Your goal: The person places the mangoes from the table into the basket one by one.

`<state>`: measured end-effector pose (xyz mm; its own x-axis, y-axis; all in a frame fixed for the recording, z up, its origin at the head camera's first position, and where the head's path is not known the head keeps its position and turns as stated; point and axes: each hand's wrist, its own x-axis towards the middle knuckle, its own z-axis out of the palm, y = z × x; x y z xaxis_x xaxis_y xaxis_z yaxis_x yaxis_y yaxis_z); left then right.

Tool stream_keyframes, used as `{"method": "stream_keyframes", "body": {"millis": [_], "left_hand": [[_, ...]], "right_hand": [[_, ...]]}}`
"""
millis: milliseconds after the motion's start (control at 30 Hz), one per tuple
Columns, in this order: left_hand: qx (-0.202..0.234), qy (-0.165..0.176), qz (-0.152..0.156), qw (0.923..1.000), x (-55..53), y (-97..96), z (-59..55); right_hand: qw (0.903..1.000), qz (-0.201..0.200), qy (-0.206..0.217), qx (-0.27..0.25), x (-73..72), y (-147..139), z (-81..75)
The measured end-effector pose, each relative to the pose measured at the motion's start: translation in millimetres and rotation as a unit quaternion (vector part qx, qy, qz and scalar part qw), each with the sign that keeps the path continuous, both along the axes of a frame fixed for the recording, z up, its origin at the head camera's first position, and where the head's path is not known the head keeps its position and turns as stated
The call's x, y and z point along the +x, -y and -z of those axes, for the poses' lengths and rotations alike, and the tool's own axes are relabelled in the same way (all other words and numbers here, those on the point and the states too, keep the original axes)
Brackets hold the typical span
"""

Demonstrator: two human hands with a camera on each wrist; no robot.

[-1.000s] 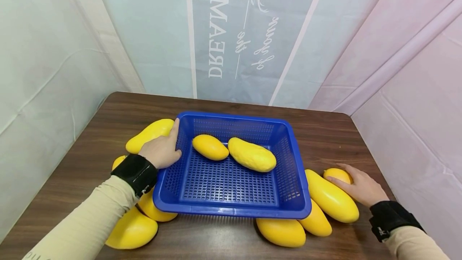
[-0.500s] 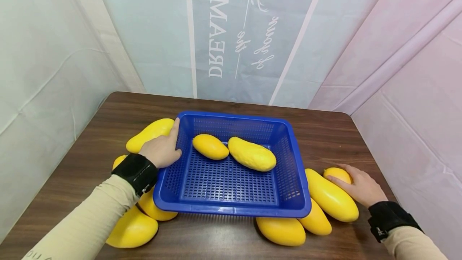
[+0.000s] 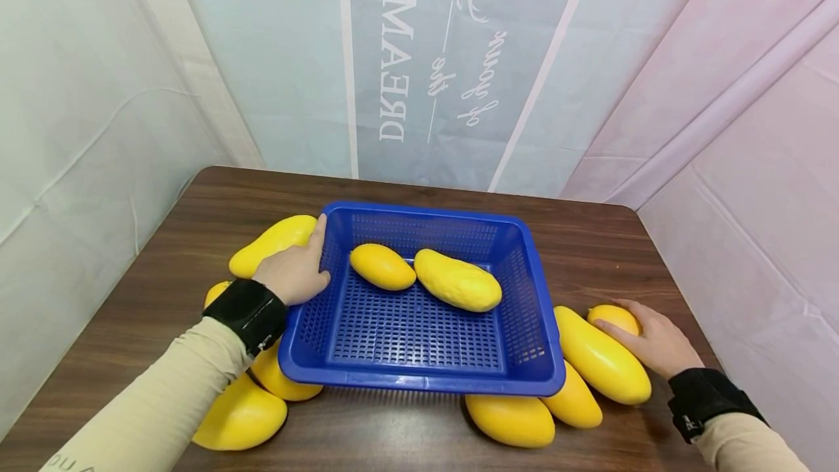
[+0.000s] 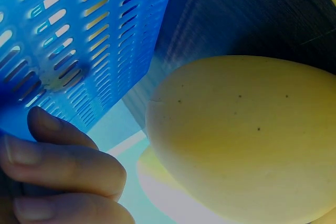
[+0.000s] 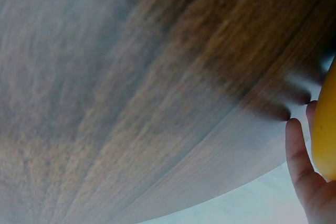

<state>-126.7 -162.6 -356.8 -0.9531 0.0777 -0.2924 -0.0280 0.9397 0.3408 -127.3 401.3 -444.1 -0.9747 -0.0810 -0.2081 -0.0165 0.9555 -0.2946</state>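
A blue plastic basket [image 3: 422, 383] stands mid-table with two yellow mangoes inside, a smaller mango [image 3: 382, 266] and a long bumpy mango [image 3: 457, 280]. My left hand [image 3: 295, 272] holds its left rim, the index finger lying along the edge and the thumb over the inner side. In the left wrist view, curled fingers [image 4: 63, 163] rest against the outside of the perforated wall, close to a large mango [image 4: 241, 135]. At the far right my right hand [image 3: 658, 341] grips a small mango [image 3: 615, 317], fingers behind it and thumb in front; its underside is hidden.
Several mangoes lie left of the basket, among them a long mango [image 3: 272, 246] and a front mango [image 3: 241, 415]. To the right are a large mango [image 3: 603, 357] and a front mango [image 3: 511, 421]. The wooden table [image 3: 577, 246] meets hanging cloth at the back.
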Motion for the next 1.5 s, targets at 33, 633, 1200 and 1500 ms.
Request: {"method": "stream_keyframes", "body": {"millis": [33, 633, 1200, 1500], "left_hand": [[0.001, 0.0, 0.0, 1.0, -0.1, -0.1, 0.3], [0.003, -0.002, 0.001, 1.0, -0.6, 0.6, 0.9], [-0.006, 0.001, 0.002, 1.0, -1.2, 1.1, 1.3], [-0.008, -0.004, 0.005, 0.9999, -0.1, 0.4, -0.5]], "right_hand": [[1.0, 0.001, 0.001, -0.001, -0.2, 0, 0.2], [0.9998, 0.004, 0.006, -0.017, -2.4, -1, 0.2], [0.9997, 0.018, 0.014, -0.009, -4.5, -4, -8.5], [0.9998, 0.019, 0.007, 0.008, -9.7, -4, -18.1]]}}
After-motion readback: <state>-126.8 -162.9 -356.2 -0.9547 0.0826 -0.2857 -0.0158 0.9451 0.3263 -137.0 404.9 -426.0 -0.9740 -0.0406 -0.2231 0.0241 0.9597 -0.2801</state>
